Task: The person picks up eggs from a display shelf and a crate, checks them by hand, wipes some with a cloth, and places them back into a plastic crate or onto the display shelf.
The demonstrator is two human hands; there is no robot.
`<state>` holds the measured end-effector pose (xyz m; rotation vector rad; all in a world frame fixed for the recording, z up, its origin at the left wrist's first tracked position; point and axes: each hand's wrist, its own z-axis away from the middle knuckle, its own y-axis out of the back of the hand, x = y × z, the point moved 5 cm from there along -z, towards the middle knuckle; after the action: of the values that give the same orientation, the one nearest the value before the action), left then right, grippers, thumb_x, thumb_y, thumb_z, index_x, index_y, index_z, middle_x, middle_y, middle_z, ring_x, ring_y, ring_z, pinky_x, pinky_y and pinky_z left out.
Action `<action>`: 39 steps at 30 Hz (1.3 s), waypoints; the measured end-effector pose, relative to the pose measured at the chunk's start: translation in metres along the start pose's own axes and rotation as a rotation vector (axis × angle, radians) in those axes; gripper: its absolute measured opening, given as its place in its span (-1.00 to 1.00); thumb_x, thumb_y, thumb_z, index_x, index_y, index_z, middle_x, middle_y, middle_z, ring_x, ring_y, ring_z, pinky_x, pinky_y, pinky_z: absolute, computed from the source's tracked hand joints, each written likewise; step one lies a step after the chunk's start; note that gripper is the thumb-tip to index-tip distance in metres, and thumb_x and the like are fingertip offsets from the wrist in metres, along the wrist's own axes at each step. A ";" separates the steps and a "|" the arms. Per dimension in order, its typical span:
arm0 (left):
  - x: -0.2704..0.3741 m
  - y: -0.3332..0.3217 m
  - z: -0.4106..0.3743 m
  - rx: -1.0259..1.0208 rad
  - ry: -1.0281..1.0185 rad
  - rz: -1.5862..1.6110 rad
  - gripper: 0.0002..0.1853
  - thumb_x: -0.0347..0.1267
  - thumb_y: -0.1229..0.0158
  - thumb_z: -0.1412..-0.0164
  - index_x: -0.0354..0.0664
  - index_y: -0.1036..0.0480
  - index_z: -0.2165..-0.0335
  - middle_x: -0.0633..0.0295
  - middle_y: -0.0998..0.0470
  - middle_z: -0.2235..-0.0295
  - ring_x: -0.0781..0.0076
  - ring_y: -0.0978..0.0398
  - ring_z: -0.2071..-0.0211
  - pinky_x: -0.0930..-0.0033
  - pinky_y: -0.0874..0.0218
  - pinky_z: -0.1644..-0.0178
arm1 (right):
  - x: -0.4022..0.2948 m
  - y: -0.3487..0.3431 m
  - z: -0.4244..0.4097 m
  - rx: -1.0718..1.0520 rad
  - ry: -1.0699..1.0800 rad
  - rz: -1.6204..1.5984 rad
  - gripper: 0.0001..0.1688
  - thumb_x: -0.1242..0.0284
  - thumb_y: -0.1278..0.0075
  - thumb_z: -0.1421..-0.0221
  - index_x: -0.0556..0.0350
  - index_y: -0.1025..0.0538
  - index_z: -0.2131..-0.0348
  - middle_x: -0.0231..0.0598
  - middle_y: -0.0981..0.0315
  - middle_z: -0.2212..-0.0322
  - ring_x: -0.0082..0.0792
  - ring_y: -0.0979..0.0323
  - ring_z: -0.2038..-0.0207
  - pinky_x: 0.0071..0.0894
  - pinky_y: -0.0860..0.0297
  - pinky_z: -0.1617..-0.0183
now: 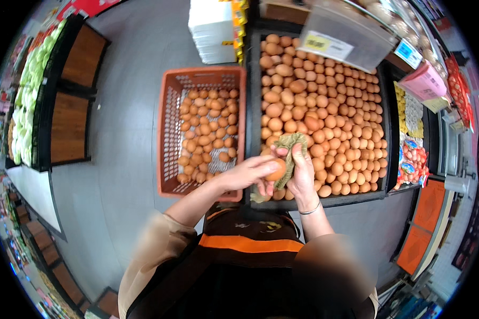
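Note:
Between the thumb and fingers of my left hand (245, 172) is a brown egg (276, 170). My right hand (302, 175) grips a crumpled olive-green cloth (288, 153) close beside that egg. Both hands are over the near left corner of a black-rimmed display bin (323, 203). Rows of loose brown eggs (335, 119) fill the bin, piled higher toward its left side. Left of it stands a reddish-brown perforated plastic crate (162, 131), with many brown eggs (207, 127) lying on its bottom. My left forearm passes over the crate's near right corner.
A clear plastic box (343, 36) with price tags overhangs the bin's far side. White stacked boxes (211, 34) stand beyond the crate. Red-netted packs (413, 163) lie to the right. A vegetable stand (72, 91) is across the grey floor (123, 119) at left.

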<state>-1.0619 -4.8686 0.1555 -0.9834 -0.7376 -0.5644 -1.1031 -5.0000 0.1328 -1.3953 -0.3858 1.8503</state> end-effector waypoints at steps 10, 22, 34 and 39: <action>0.094 0.123 -0.193 0.804 -0.484 -1.258 -0.38 -0.26 -0.39 0.21 -0.26 -0.32 0.17 -0.09 -0.43 0.17 -0.06 -0.37 0.08 0.09 -0.22 -0.02 | -0.038 0.078 0.007 0.082 -0.069 0.103 -0.64 0.26 0.13 -0.28 0.15 -0.42 0.09 -0.26 -0.54 0.32 -0.47 -0.49 0.26 -0.48 -0.43 0.13; 0.096 0.162 -0.324 0.478 -0.134 -1.816 -0.45 -0.05 0.01 -0.15 -0.03 -0.36 -0.06 0.12 -0.26 -0.16 0.07 -0.08 -0.23 -0.14 0.23 -0.28 | -0.033 0.086 0.016 0.133 -0.101 0.141 -0.60 0.23 0.12 -0.27 0.20 -0.39 0.09 -0.21 -0.52 0.35 -0.37 -0.48 0.28 -0.35 -0.43 0.12; 0.088 0.199 -0.061 0.791 -0.665 -1.296 -0.81 -0.37 -0.03 -0.20 -0.25 -0.51 0.35 0.07 -0.50 0.39 0.04 -0.45 0.32 0.14 -0.30 0.26 | -0.015 0.036 0.015 -0.252 -0.334 -0.291 -0.15 -0.17 0.40 -0.23 0.25 -0.32 -0.05 -0.11 -0.45 0.28 -0.38 -0.36 0.34 -0.48 -0.35 0.21; -0.081 0.280 0.049 0.788 0.449 -1.279 -0.65 -0.16 -0.01 -0.22 -0.17 -0.41 0.16 -0.13 -0.51 0.33 -0.07 -0.52 0.27 -0.01 -0.35 0.16 | -0.003 0.021 0.013 -0.347 -0.149 0.681 -0.34 0.00 0.26 -0.28 0.28 -0.41 0.05 -0.28 -0.38 0.42 -0.53 -0.31 0.41 -0.61 -0.26 0.33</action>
<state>-0.9263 -4.6914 -0.0381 0.4661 -1.0041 -1.3839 -1.1226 -5.0132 0.1258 -1.7759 -0.3404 2.5394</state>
